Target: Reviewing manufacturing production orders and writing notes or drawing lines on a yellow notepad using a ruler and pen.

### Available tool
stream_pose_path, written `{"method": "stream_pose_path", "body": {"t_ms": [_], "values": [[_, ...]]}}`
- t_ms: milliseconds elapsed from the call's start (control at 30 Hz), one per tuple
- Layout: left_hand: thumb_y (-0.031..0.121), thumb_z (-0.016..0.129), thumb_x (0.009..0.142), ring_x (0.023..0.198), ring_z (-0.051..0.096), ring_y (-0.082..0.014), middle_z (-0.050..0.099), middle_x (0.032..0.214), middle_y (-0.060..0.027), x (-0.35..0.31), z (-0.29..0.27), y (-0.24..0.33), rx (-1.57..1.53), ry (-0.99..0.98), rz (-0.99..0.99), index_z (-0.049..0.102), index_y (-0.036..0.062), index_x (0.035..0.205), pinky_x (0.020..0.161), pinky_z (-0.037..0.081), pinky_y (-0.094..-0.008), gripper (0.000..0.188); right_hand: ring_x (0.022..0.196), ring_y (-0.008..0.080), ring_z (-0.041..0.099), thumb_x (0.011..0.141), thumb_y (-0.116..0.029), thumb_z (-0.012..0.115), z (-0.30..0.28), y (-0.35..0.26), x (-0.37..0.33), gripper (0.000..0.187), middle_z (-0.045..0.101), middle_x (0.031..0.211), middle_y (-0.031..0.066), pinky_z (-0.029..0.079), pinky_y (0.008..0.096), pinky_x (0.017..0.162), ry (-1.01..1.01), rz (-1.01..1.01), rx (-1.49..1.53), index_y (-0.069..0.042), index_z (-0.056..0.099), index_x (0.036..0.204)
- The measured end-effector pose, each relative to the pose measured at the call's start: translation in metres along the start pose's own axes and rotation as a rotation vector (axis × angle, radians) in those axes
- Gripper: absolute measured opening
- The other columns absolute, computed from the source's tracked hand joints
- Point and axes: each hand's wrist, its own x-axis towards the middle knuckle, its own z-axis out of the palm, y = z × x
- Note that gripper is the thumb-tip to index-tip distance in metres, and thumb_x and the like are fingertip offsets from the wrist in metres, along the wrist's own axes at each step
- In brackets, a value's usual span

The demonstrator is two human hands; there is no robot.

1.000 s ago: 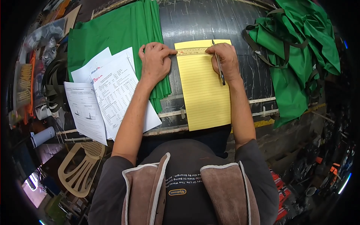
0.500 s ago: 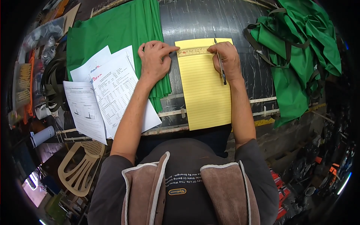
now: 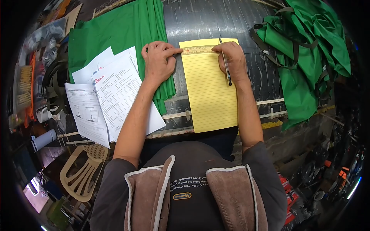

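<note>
A yellow lined sheet of paper [image 3: 212, 92] lies in front of me on the dark tabletop. Across its upper part sits a cream-coloured ruler [image 3: 196, 50]. My left hand [image 3: 158, 63] rests partly on folded green cloth [image 3: 115, 32], fingers apart, with one finger stretched onto the ruler's left end. A pen [image 3: 227, 71] is held in my right hand [image 3: 234, 63], tilted, its tip pointing away from me past the sheet's upper part. Fingers of that same hand press on the ruler's right end and cover it.
Printed white sheets [image 3: 115, 92] overlap the green cloth at the left. Green fabric bags with dark straps [image 3: 304, 46] lie heaped at the right. A measuring strip [image 3: 269, 102] runs along the table's near edge. A beige plastic chair [image 3: 83, 173] stands below left.
The ruler has shifted slightly away from me, toward the sheet's top edge. My fingertips moved a little with it, and the pen's angle changed slightly.
</note>
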Motion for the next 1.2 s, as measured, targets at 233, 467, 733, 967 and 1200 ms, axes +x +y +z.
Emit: {"method": "stream_pose_path", "body": {"t_ms": [233, 467, 733, 967, 1200], "values": [[0.004, 0.063, 0.085, 0.122, 0.06, -0.0242, 0.072, 0.108, 0.0018, -0.0001, 0.0012, -0.0008, -0.009, 0.009, -0.003, 0.087, 0.0226, 0.11, 0.121, 0.027, -0.0519, 0.039, 0.1, 0.0273, 0.075, 0.08, 0.012, 0.071, 0.0011, 0.0016, -0.0007, 0.033, 0.079, 0.098, 0.0041, 0.054, 0.0403, 0.093, -0.002, -0.001, -0.008, -0.01, 0.078, 0.103], [0.003, 0.063, 0.085, 0.122, 0.06, -0.0239, 0.072, 0.107, 0.0016, 0.0002, 0.0008, -0.0003, -0.014, 0.005, -0.008, 0.087, 0.0216, 0.111, 0.121, 0.027, -0.0512, 0.04, 0.106, 0.0276, 0.074, 0.083, 0.009, 0.073, 0.0014, 0.0026, -0.0023, 0.031, 0.079, 0.101, 0.0035, 0.053, 0.0439, 0.102, -0.024, 0.03, 0.006, -0.011, 0.079, 0.107], [0.006, 0.065, 0.086, 0.124, 0.06, -0.0248, 0.074, 0.11, 0.0006, 0.0004, 0.0001, -0.0002, -0.019, -0.009, -0.027, 0.088, 0.0215, 0.108, 0.124, 0.027, -0.0567, 0.035, 0.106, 0.0278, 0.074, 0.083, 0.009, 0.073, 0.0014, 0.002, -0.0019, 0.031, 0.08, 0.102, 0.0036, 0.055, 0.0437, 0.1, -0.02, 0.03, -0.003, -0.01, 0.079, 0.106], [0.006, 0.065, 0.086, 0.124, 0.06, -0.0249, 0.074, 0.11, 0.0007, 0.0002, 0.0011, -0.0006, -0.023, -0.01, -0.032, 0.088, 0.0212, 0.108, 0.124, 0.027, -0.0566, 0.035, 0.105, 0.0278, 0.074, 0.082, 0.01, 0.073, 0.0012, 0.0014, -0.0018, 0.031, 0.079, 0.101, 0.004, 0.056, 0.0433, 0.099, -0.022, 0.029, -0.008, -0.01, 0.078, 0.106], [0.006, 0.065, 0.086, 0.123, 0.06, -0.0247, 0.074, 0.11, 0.001, 0.0008, 0.0016, -0.0001, -0.022, -0.002, -0.024, 0.088, 0.0211, 0.107, 0.123, 0.027, -0.0564, 0.035, 0.105, 0.0282, 0.074, 0.082, 0.01, 0.074, 0.0012, 0.002, -0.0016, 0.031, 0.079, 0.101, 0.0044, 0.056, 0.0436, 0.099, -0.019, 0.036, 0.008, -0.009, 0.078, 0.106]]}}
